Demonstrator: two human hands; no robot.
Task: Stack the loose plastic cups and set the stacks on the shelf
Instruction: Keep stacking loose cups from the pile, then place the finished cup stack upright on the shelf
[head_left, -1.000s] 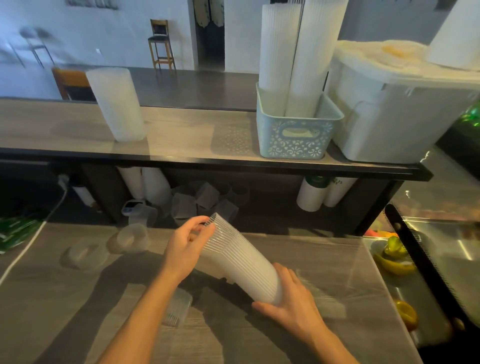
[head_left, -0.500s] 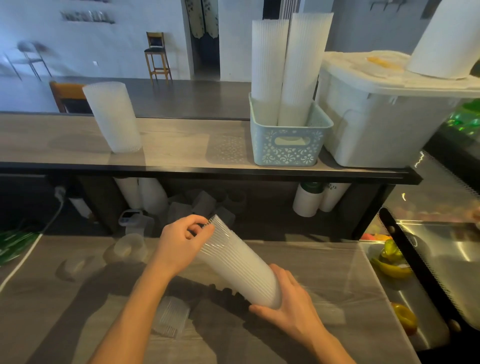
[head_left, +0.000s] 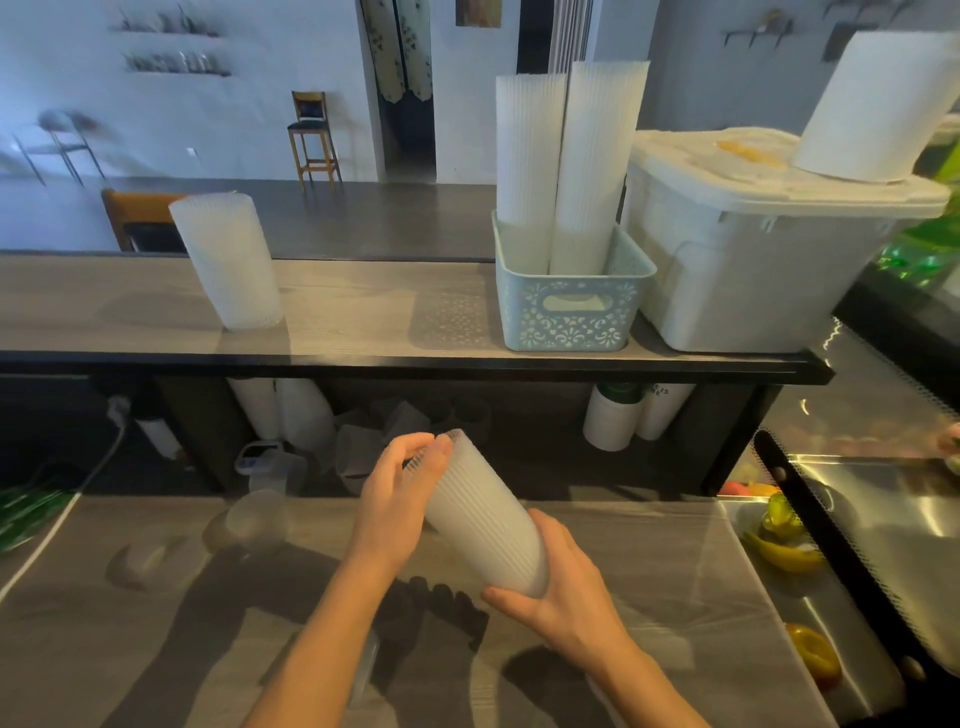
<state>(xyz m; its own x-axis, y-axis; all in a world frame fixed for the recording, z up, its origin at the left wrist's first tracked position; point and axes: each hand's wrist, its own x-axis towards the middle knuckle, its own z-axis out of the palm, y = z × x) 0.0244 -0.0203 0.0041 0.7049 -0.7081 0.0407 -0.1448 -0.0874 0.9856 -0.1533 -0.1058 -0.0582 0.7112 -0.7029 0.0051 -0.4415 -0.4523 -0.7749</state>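
Cup stack (head_left: 483, 519) unlabelled; paper cup (head_left: 662, 410) lettering seemingly illegible.

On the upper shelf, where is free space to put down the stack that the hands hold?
Bare shelf lies between the standing cup stack and the blue basket. Left of that stack is also bare. The right end is crowded: the white bin stands beside the basket.

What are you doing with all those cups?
A person is holding a tilted stack of clear ribbed plastic cups above the grey counter. The left hand grips its top end and the right hand cups its bottom. One finished stack of frosted cups already stands on the grey wooden shelf.
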